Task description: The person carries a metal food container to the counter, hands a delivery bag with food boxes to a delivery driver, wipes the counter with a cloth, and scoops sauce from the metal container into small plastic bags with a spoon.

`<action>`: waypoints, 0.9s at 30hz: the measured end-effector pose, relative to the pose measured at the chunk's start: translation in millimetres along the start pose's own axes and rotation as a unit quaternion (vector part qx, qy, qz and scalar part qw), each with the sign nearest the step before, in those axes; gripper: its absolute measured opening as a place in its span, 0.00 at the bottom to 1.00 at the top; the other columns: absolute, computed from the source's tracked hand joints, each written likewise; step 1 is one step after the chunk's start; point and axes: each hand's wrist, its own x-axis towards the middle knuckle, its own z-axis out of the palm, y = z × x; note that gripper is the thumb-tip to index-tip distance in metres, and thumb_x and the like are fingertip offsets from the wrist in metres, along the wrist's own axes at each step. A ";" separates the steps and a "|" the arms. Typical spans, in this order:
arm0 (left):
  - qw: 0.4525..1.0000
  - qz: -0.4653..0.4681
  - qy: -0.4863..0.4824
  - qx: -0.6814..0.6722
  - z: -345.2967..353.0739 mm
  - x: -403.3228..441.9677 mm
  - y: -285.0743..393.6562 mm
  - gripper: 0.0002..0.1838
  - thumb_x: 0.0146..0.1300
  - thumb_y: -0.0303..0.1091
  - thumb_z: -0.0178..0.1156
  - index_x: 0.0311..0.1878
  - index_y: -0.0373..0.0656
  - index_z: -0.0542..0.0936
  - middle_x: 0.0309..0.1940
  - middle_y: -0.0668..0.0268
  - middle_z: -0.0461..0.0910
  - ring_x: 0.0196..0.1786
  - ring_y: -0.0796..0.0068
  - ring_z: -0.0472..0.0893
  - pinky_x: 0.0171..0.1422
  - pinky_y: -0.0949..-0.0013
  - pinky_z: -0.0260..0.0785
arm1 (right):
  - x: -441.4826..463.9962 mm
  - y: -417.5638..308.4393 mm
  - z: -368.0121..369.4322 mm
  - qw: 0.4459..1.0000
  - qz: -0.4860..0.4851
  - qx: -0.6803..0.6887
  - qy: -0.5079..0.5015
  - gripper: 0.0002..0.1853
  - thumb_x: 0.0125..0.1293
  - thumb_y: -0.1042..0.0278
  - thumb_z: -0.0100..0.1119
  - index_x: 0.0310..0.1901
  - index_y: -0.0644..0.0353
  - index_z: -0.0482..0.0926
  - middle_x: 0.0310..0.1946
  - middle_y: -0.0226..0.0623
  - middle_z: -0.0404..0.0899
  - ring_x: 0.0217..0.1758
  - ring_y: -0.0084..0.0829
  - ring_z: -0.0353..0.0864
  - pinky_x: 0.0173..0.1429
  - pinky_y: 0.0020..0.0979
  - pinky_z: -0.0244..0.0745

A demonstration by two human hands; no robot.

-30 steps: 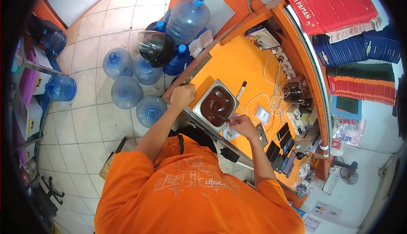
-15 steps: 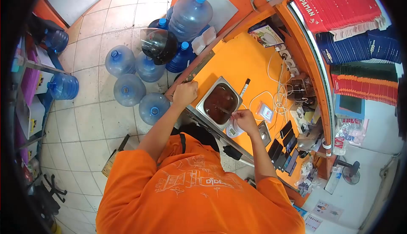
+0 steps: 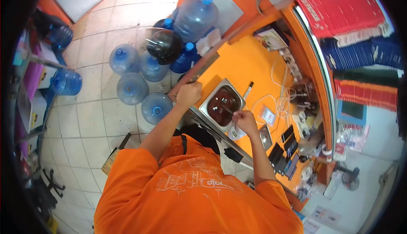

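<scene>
A rectangular metal pan [image 3: 204, 108] stands on the orange table near its front edge, holding a glossy dark brown liquid [image 3: 220, 115]. My right hand [image 3: 245, 121] is closed around the handle of a thin stirring utensil [image 3: 227, 108] at the pan's right side. The utensil's far end dips into the liquid, so its kind is hidden. Left of the pan, my left hand [image 3: 189, 95] is curled into a fist at the table edge; whatever it grips, if anything, is hidden. Below my right hand, a white device [image 3: 235, 132] like a small scale is partly visible.
A black-capped marker [image 3: 248, 90] lies beyond the pan. White cables [image 3: 277, 102], a small metal container [image 3: 265, 137] and several phones [image 3: 288, 134] are on the right. Large blue water jugs [image 3: 157, 109] and a dark helmet [image 3: 164, 47] stand left of the table.
My right hand has shifted the utensil in the pan, and the liquid's surface now shows ripples and bright reflections. My left hand stays at the table edge. The view has shifted slightly.
</scene>
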 end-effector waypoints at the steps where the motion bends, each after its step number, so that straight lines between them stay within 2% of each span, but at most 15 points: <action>1: 0.999 -0.025 -0.023 0.024 -8.7 0.1 9.1 0.05 0.52 0.34 0.59 0.26 0.45 0.78 0.23 0.59 0.81 0.28 0.56 0.83 0.33 0.56 0.76 | -1.3 3.1 1.6 0.999 -0.035 -0.023 -0.012 0.12 0.63 0.65 0.58 0.37 0.65 0.85 0.25 0.42 0.84 0.30 0.32 0.84 0.38 0.32 0.75; 2: 0.991 -0.040 -0.105 0.068 -19.3 4.4 17.7 0.07 0.52 0.38 0.59 0.27 0.44 0.80 0.24 0.59 0.82 0.28 0.57 0.85 0.33 0.56 0.77 | -8.1 -16.6 -6.8 0.999 -0.005 0.022 -0.031 0.12 0.61 0.64 0.60 0.36 0.66 0.84 0.23 0.42 0.81 0.27 0.28 0.81 0.35 0.31 0.74; 3: 0.996 0.001 -0.044 0.073 0.1 -1.9 1.5 0.07 0.49 0.37 0.59 0.24 0.46 0.81 0.20 0.56 0.82 0.22 0.57 0.83 0.26 0.51 0.75 | -1.8 -2.0 -4.2 0.999 -0.024 0.002 -0.022 0.12 0.61 0.65 0.60 0.37 0.66 0.84 0.22 0.39 0.80 0.25 0.25 0.77 0.33 0.31 0.72; 4: 0.990 -0.081 -0.083 0.075 0.3 -1.8 11.8 0.07 0.49 0.37 0.59 0.25 0.45 0.82 0.20 0.55 0.81 0.21 0.57 0.83 0.27 0.51 0.76 | -8.2 -16.8 -8.2 0.996 -0.014 0.083 -0.009 0.10 0.62 0.68 0.59 0.37 0.66 0.84 0.23 0.38 0.81 0.25 0.23 0.76 0.33 0.30 0.72; 5: 0.986 -0.092 -0.124 0.061 -19.7 -2.7 21.8 0.08 0.48 0.36 0.58 0.27 0.43 0.83 0.22 0.55 0.82 0.24 0.56 0.84 0.30 0.51 0.76 | -3.0 3.3 -9.0 0.996 -0.065 0.058 -0.016 0.08 0.63 0.72 0.58 0.37 0.68 0.83 0.23 0.36 0.81 0.28 0.22 0.76 0.35 0.29 0.72; 6: 0.993 -0.070 -0.089 0.043 4.7 -6.2 4.2 0.08 0.48 0.35 0.58 0.29 0.42 0.82 0.24 0.54 0.82 0.28 0.54 0.84 0.33 0.51 0.77 | -1.5 0.7 -7.4 0.997 -0.028 0.067 -0.040 0.08 0.65 0.75 0.56 0.32 0.70 0.81 0.23 0.35 0.81 0.30 0.22 0.77 0.38 0.29 0.72; 8: 0.998 -0.037 -0.040 0.011 8.6 -7.5 0.3 0.07 0.50 0.33 0.57 0.27 0.41 0.80 0.24 0.54 0.81 0.30 0.53 0.84 0.37 0.52 0.77 | 11.0 18.2 -8.3 0.996 -0.025 0.029 -0.081 0.11 0.66 0.75 0.56 0.26 0.71 0.79 0.22 0.33 0.79 0.30 0.22 0.75 0.39 0.28 0.71; 10: 1.000 -0.010 0.004 0.020 14.2 0.4 -4.6 0.07 0.50 0.33 0.57 0.26 0.40 0.78 0.25 0.55 0.81 0.30 0.53 0.83 0.38 0.53 0.77 | 11.6 13.9 -9.3 0.997 -0.001 0.061 -0.037 0.09 0.65 0.76 0.57 0.29 0.72 0.80 0.22 0.33 0.79 0.29 0.21 0.73 0.37 0.26 0.68; 12: 0.999 -0.026 -0.030 0.016 14.9 -2.2 -5.1 0.07 0.50 0.32 0.57 0.25 0.39 0.78 0.25 0.56 0.82 0.31 0.54 0.84 0.38 0.54 0.76 | 10.6 11.7 0.7 0.994 -0.091 0.051 0.022 0.10 0.66 0.73 0.58 0.28 0.69 0.83 0.16 0.25 0.70 0.20 0.17 0.63 0.26 0.24 0.57; 13: 1.000 -0.016 -0.017 0.014 15.7 -3.4 -6.0 0.06 0.50 0.32 0.57 0.25 0.39 0.78 0.24 0.56 0.82 0.30 0.54 0.84 0.37 0.54 0.76 | 12.8 13.8 -1.2 0.994 -0.094 0.050 0.021 0.10 0.66 0.73 0.58 0.28 0.69 0.83 0.16 0.25 0.70 0.20 0.17 0.63 0.26 0.24 0.57; 15: 0.999 -0.023 -0.020 0.021 13.5 -2.7 -2.3 0.06 0.49 0.32 0.58 0.26 0.39 0.80 0.24 0.55 0.82 0.30 0.54 0.84 0.37 0.53 0.76 | 16.1 16.6 -10.2 0.997 -0.002 0.035 -0.063 0.09 0.65 0.76 0.57 0.29 0.71 0.81 0.21 0.34 0.78 0.27 0.21 0.72 0.36 0.28 0.67; 19: 0.999 -0.027 -0.018 0.027 14.3 -3.1 -3.0 0.07 0.48 0.33 0.59 0.28 0.40 0.82 0.24 0.54 0.83 0.30 0.55 0.84 0.37 0.53 0.77 | 13.0 7.3 -11.5 0.999 -0.020 0.030 -0.011 0.09 0.65 0.76 0.57 0.29 0.72 0.82 0.21 0.34 0.78 0.27 0.21 0.72 0.35 0.28 0.67; 22: 0.999 -0.035 -0.027 0.018 14.6 -2.9 -3.7 0.07 0.48 0.33 0.59 0.28 0.40 0.82 0.24 0.54 0.82 0.30 0.55 0.84 0.37 0.54 0.77 | 14.9 6.1 -12.7 0.997 0.009 0.023 -0.075 0.09 0.65 0.76 0.57 0.29 0.72 0.82 0.20 0.34 0.78 0.27 0.22 0.72 0.35 0.29 0.67; 25: 0.999 -0.032 -0.021 0.025 13.7 -3.7 -2.7 0.07 0.48 0.32 0.59 0.28 0.40 0.82 0.24 0.54 0.82 0.30 0.55 0.84 0.37 0.54 0.77 | 12.0 6.2 -12.7 0.999 -0.026 0.025 -0.010 0.09 0.65 0.76 0.58 0.29 0.72 0.81 0.20 0.35 0.78 0.27 0.22 0.72 0.35 0.27 0.67; 27: 0.999 -0.026 -0.022 0.027 10.8 -3.5 -2.3 0.07 0.48 0.32 0.59 0.28 0.40 0.82 0.24 0.54 0.82 0.30 0.55 0.84 0.37 0.54 0.77 | 15.0 13.6 -10.2 0.997 -0.007 0.022 -0.067 0.09 0.65 0.76 0.57 0.29 0.72 0.81 0.22 0.37 0.80 0.28 0.24 0.74 0.37 0.28 0.69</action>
